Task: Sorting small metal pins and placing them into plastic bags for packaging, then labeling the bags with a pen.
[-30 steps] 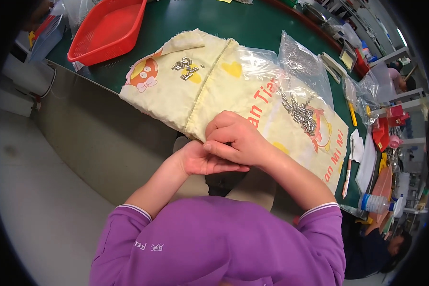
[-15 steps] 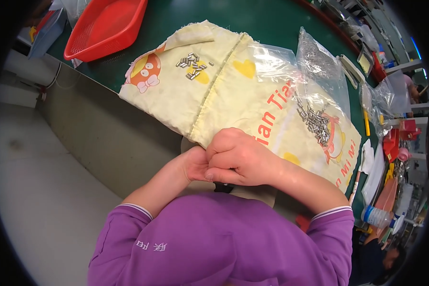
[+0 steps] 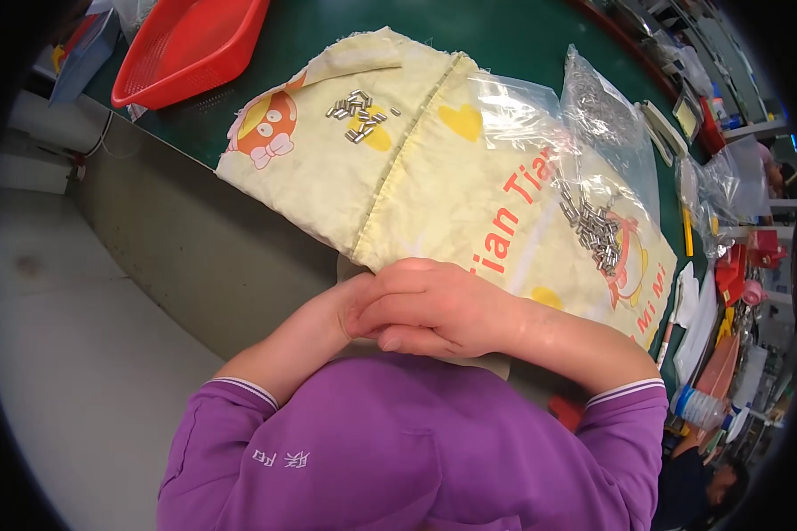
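Close to my body, at the cloth's near edge, my right hand point(image 3: 443, 305) lies over my left hand point(image 3: 356, 305). The right fingers are bent and pressed together across the left hand; anything under them is hidden. The left fingers are covered and do not show. Ahead of both hands spreads a pale yellow printed cloth point(image 3: 319, 190) with a seam across it. A small pile of short metal cylinders point(image 3: 357, 115) rests on its left part. On its right part is a larger pile of the same metal cylinders point(image 3: 593, 234), beside the mouth of a clear plastic bag point(image 3: 598, 106).
A red plastic basket point(image 3: 190, 53) stands at the far left of the green table point(image 3: 345, 22). Another clear bag point(image 3: 514, 111) lies on the cloth. Along the right are a yellow pen point(image 3: 686, 230), a plastic bottle point(image 3: 698, 407) and clutter. Another person point(image 3: 704, 487) is at the lower right.
My right hand has gone from a tight curl beside the left hand to lying lower across it, covering more of it. The piles have not changed visibly.
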Tool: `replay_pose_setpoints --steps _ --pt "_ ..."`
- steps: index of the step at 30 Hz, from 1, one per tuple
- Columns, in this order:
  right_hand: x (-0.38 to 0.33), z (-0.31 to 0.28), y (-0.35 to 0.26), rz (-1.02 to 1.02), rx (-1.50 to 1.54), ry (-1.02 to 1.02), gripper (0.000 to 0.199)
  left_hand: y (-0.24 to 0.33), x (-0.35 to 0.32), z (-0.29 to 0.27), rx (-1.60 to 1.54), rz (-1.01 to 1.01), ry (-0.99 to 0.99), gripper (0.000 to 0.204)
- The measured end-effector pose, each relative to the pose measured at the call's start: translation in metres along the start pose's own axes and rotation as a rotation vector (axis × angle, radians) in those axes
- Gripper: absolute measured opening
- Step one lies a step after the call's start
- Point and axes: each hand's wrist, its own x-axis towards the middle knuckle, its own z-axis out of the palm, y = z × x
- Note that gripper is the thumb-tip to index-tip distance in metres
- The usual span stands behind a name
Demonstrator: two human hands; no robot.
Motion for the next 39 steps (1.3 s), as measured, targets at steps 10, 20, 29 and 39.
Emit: replay_pose_setpoints --steps 10,20,29,39 --pt "-0.002 -0.013 -0.004 0.242 0.319 0.047 0.06 -0.003 -0.002 0.029 0.127 0.115 0.111 0.047" --pt "-0.015 0.01 -0.006 0.577 1.125 0.266 0.063 -0.007 -0.005 0.059 0.254 0.099 0.068 0.047" --pt "-0.012 -0.11 -0.038 0.379 -0.762 0.67 0.028 -0.006 -0.012 0.038 -0.094 -0.063 0.072 0.055" --pt "-0.039 -0.134 0.019 0.512 -1.274 0.464 0.032 -0.032 -0.045 0.026 0.03 0.051 0.198 0.042"
